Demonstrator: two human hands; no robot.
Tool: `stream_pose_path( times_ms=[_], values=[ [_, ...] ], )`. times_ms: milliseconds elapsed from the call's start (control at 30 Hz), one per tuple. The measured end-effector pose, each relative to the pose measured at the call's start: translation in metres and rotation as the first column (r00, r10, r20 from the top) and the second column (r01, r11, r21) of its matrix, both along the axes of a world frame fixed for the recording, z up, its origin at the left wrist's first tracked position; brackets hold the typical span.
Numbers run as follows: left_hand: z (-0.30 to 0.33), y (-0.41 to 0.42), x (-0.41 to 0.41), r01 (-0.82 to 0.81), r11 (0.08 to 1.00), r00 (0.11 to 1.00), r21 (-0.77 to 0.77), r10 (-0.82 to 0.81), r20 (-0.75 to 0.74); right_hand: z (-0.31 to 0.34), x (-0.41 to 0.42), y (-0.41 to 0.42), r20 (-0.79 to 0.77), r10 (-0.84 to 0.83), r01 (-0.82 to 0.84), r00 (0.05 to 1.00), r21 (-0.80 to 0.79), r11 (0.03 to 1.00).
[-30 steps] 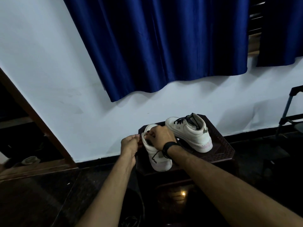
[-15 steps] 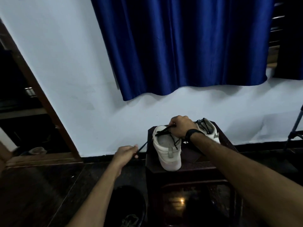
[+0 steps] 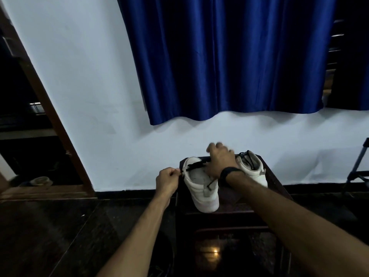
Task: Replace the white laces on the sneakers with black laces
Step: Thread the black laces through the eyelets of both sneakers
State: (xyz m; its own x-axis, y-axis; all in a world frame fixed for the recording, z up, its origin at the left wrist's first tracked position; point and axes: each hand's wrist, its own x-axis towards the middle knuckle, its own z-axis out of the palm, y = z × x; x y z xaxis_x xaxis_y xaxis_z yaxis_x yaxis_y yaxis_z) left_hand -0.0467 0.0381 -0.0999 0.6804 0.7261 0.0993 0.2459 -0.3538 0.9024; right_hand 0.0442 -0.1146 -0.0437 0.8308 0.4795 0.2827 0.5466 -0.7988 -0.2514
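Two white sneakers stand on a dark wooden stool (image 3: 275, 188). The near sneaker (image 3: 201, 190) points away from me, with a black lace (image 3: 194, 166) threaded across its upper eyelets and a loose lace end hanging at its heel side. My left hand (image 3: 166, 179) pinches one end of that lace just left of the shoe. My right hand (image 3: 218, 161), with a black wristband, lies over the shoe's front and grips the other lace end. The second sneaker (image 3: 252, 168), laced in black, sits behind my right wrist.
The stool stands against a white wall (image 3: 99, 96) under a blue curtain (image 3: 229, 56). A brown door frame (image 3: 50, 116) runs down the left. A dark metal stand (image 3: 357, 172) is at the right edge. The floor is dark and glossy.
My left hand has come back in close to the shoe after pulling the lace out to the left. My right hand has shifted a little further over the shoe's front.
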Motion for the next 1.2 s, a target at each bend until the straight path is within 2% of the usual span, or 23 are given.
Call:
stream_pose_path(
  times_ms=[33,100,200,300,400,467,500,567,633,667,733,800,933,1000,1100,1200],
  values=[
    [-0.001,-0.001,-0.002,-0.026,0.999,1.000,-0.019,0.026,0.008,-0.012,-0.004,-0.001,-0.089,0.002,-0.003,0.996,-0.013,1.000],
    [-0.005,-0.001,-0.006,-0.096,0.990,0.994,-0.100,0.100,0.033,-0.030,-0.008,-0.004,-0.201,-0.033,0.048,0.979,0.071,0.996],
    [-0.009,0.010,-0.021,-0.248,0.949,0.963,-0.194,0.263,0.060,-0.035,-0.010,-0.003,-0.161,-0.113,0.142,0.980,0.179,0.974],
    [-0.016,0.027,-0.047,-0.379,0.907,0.924,-0.185,0.361,-0.125,-0.036,-0.013,0.000,-0.148,-0.217,0.245,0.965,0.207,0.947],
    [-0.039,0.041,-0.069,-0.312,0.931,0.912,-0.188,0.238,-0.335,-0.042,-0.021,0.003,-0.160,-0.227,0.265,0.961,0.281,0.922],
    [-0.046,0.039,-0.073,-0.189,0.978,0.880,-0.083,0.132,-0.455,-0.045,-0.024,0.003,-0.139,-0.214,0.249,0.967,0.317,0.915],
    [-0.045,0.036,-0.070,-0.127,0.992,0.880,-0.010,0.108,-0.463,-0.045,-0.025,0.003,-0.118,-0.206,0.234,0.971,0.340,0.911],
    [-0.037,0.026,-0.056,-0.029,0.996,0.951,0.085,0.054,-0.305,-0.046,-0.025,0.001,-0.089,-0.179,0.200,0.980,0.388,0.900],
    [-0.022,0.012,-0.040,0.087,0.996,0.990,0.032,-0.082,-0.116,-0.046,-0.025,0.001,-0.097,-0.143,0.171,0.985,0.426,0.888],
    [-0.018,0.008,-0.030,0.134,0.991,0.988,-0.026,-0.135,-0.071,-0.047,-0.025,0.000,-0.111,-0.128,0.164,0.986,0.438,0.884],
    [-0.015,0.002,-0.012,0.189,0.977,0.980,-0.098,-0.193,-0.036,-0.047,-0.023,0.000,-0.122,-0.107,0.151,0.987,0.437,0.887],
    [-0.012,-0.005,-0.002,0.164,0.981,0.986,-0.107,-0.164,0.008,-0.049,-0.020,0.000,-0.133,-0.104,0.151,0.986,0.421,0.894],
    [-0.017,-0.008,-0.001,0.083,0.996,0.993,0.015,-0.084,0.079,-0.053,-0.021,0.001,-0.169,-0.105,0.169,0.980,0.431,0.887],
    [-0.021,-0.004,-0.006,0.084,0.996,0.994,0.002,-0.084,0.074,-0.054,-0.021,0.004,-0.178,-0.093,0.165,0.980,0.447,0.879],
    [-0.024,0.005,-0.014,0.123,0.983,0.991,-0.134,-0.115,0.065,-0.055,-0.020,0.007,-0.203,-0.098,0.183,0.974,0.462,0.868],
    [-0.019,0.007,-0.017,0.185,0.930,0.983,-0.318,-0.171,0.073,-0.057,-0.019,0.007,-0.211,-0.100,0.189,0.972,0.460,0.868]
  ],
)
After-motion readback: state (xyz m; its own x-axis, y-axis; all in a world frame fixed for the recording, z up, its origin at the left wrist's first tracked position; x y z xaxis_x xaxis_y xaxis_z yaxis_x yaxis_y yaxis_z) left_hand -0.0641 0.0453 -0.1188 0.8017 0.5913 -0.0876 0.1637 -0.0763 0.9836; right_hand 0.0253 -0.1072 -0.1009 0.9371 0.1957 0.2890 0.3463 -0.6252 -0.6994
